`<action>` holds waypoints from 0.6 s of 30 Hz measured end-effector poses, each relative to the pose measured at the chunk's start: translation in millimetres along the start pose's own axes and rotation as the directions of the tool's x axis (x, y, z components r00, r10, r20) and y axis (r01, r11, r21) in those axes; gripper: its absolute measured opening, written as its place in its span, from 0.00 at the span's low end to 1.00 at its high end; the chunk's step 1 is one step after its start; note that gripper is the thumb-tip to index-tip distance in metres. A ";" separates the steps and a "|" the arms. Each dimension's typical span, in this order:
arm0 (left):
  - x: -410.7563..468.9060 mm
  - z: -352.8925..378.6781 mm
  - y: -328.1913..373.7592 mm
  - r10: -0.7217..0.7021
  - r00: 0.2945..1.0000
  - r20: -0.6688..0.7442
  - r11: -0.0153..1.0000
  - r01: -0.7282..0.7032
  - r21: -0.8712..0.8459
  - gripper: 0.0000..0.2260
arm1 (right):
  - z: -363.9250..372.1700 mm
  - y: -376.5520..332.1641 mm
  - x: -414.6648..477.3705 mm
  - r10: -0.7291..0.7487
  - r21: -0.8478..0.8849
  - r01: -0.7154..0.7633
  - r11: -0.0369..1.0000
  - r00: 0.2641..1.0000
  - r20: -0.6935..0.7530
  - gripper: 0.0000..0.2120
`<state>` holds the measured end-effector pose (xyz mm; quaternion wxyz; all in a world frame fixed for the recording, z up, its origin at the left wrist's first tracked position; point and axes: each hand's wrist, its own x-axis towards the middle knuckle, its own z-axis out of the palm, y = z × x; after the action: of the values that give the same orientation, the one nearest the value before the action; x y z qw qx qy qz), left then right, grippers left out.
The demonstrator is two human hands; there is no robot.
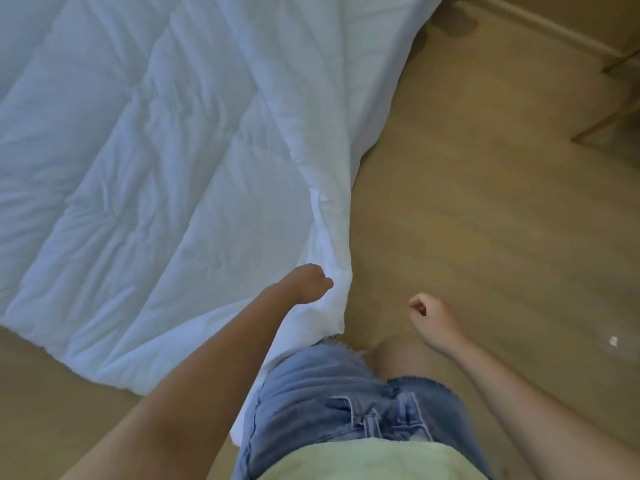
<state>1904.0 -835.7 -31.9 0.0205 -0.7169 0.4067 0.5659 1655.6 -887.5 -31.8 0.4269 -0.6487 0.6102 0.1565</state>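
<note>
L grip (308, 284), R grip (429, 317): fists

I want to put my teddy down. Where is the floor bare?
Bare floor lies right of the duvet, up to the baseboard and wooden legs. A smaller strip borders the duvet's near left edge. Crowded by the left hand gripping the duvet.

Head view, one camera: worn on the person's head, wide-angle, facing forward and steeply down. Close range: both forearms enter from the lower frame edge, left hand (306, 282) and right hand (427, 311) near mid-frame, denim shorts (329, 386) directly beneath. White duvet (156, 150) fills the upper left; wooden floor (485, 220) lies to its right.
</note>
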 end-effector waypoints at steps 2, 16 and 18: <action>17.3 -12.1 11.2 -0.042 0.999 -0.025 0.999 0.042 0.005 0.09 | -20.2 -7.6 23.6 -0.052 -0.041 0.054 0.998 0.998 0.038 0.04; 128.7 -81.8 164.8 -0.356 0.929 -0.101 0.848 0.276 -0.453 0.12 | -242.4 -86.3 238.4 -0.298 -0.303 0.364 0.881 0.923 0.242 0.03; 147.2 -100.6 188.0 -0.381 0.918 -0.112 0.770 0.248 -0.588 0.10 | -265.3 -111.9 264.3 -0.311 -0.313 0.401 0.861 0.902 0.299 0.04</action>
<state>1874.2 -1093.0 -36.7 -0.1424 -0.8080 0.0949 0.5637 1729.3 -1271.3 -27.0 0.3899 -0.7953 0.3831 0.2621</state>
